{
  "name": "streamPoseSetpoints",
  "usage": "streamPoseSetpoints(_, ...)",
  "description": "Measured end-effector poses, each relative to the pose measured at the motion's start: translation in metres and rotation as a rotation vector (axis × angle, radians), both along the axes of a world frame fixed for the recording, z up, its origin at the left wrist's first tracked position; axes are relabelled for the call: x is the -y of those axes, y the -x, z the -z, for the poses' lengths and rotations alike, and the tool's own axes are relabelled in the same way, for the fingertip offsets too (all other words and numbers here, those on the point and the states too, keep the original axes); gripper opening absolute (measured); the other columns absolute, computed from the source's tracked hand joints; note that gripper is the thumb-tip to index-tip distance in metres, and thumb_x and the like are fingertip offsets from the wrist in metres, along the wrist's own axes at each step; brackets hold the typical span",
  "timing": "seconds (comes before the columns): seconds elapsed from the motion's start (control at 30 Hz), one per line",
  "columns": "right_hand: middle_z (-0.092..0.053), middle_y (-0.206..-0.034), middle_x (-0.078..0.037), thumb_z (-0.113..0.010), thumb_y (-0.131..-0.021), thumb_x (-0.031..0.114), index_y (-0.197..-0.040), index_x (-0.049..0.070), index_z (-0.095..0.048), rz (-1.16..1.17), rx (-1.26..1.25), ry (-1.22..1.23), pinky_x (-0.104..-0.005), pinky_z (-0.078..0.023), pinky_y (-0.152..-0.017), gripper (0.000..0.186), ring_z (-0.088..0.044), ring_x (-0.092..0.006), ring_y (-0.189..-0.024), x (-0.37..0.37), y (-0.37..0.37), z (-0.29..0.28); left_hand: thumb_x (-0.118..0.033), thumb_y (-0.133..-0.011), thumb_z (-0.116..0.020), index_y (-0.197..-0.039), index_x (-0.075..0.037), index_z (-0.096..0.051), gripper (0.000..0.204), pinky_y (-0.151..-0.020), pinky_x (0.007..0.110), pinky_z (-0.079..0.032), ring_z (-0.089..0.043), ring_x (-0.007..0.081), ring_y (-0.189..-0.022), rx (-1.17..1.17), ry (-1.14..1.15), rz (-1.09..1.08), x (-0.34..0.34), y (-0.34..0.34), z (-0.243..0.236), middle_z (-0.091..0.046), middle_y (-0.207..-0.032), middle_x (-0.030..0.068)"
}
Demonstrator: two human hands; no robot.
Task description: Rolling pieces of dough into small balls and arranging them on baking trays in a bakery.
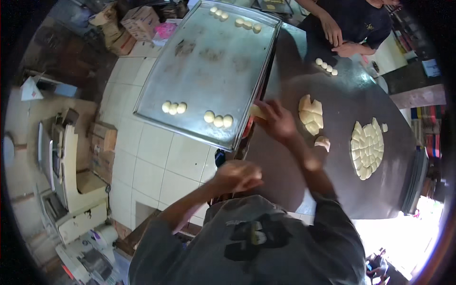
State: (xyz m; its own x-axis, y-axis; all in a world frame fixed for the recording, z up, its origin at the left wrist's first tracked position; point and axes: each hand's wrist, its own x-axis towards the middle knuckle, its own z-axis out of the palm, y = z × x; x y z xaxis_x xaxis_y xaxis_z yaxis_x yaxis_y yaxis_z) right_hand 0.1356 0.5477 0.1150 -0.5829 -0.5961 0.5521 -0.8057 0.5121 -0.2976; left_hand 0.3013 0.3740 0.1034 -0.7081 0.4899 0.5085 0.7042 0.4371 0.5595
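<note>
My right hand (278, 122) is at the right edge of a large metal tray (213, 80), its fingers closed around a pale piece of dough (257, 111) that they partly cover. Slightly blurred, my left hand (240, 175) hangs off the tray's near corner with its fingers curled in; anything inside is hidden. Short rows of round dough balls (218, 119) lie at the tray's near and far ends. On the dark table to the right are a cut dough slab (311, 114), a small dough lump (322, 143) and a larger round slab (367, 148) scored into many pieces.
Across the table, a co-worker's hands (339, 40) are close together near a row of dough balls (326, 67). Cardboard boxes (140, 23) stand on the tiled floor (137, 114) beyond the tray. A cream-coloured machine (71, 175) is at far left.
</note>
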Motion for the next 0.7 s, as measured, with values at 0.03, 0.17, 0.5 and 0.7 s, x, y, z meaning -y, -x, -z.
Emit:
streamPoseSetpoints(0.03,-0.058,-0.102,-0.005,-0.073,-0.082,0.027,-0.125,0.016,-0.057,0.07,-0.113,0.05,-0.0304,-0.049,-0.059,0.047,-0.06,-0.022,-0.077,0.029,0.008,0.014,-0.036,-0.086,-0.07,-0.092,-0.013,-0.062,0.024,-0.058,0.031,-0.05,-0.062,0.0179,-0.066,-0.056,-0.023,-0.093,0.021,0.001,0.006,-0.064,-0.089,0.0025)
streamPoseSetpoints(0.17,-0.062,-0.115,-0.007,-0.068,-0.086,0.035,-0.116,0.012,-0.06,0.079,0.462,-0.07,-0.037,-0.05,-0.073,0.038,-0.063,-0.0257,-0.094,0.1,0.038,0.064,-0.025,-0.078,-0.077,-0.088,-0.01,-0.068,0.021,-0.067,0.031,-0.05,-0.062,0.0218,-0.073,0.185,0.193,-0.196,0.123,0.064,-0.06,-0.067,-0.085,0.0056)
streamPoseSetpoints(0.5,-0.059,-0.101,-0.011,-0.065,-0.079,0.015,-0.112,0.004,-0.06,1.206,0.012,0.085,-0.039,-0.047,-0.076,0.035,-0.056,-0.029,-0.086,-0.18,-0.138,0.074,-0.03,-0.079,-0.077,-0.122,-0.009,-0.061,0.05,-0.084,0.038,-0.047,-0.06,0.0278,-0.094,0.071,0.747,-0.692,0.164,0.157,0.0,-0.065,-0.106,0.0119)
streamPoseSetpoints(0.7,-0.062,-0.102,-0.014,-0.066,-0.076,0.019,-0.123,0.008,-0.049,0.928,0.362,0.547,-0.0399,-0.048,-0.076,0.051,-0.061,-0.0323,-0.087,-0.32,-0.142,0.071,-0.009,-0.08,-0.075,-0.114,-0.003,-0.062,0.037,-0.084,0.034,-0.048,-0.061,0.023,-0.093,0.306,-0.002,-0.474,0.068,0.09,-0.072,-0.065,-0.104,0.0084)
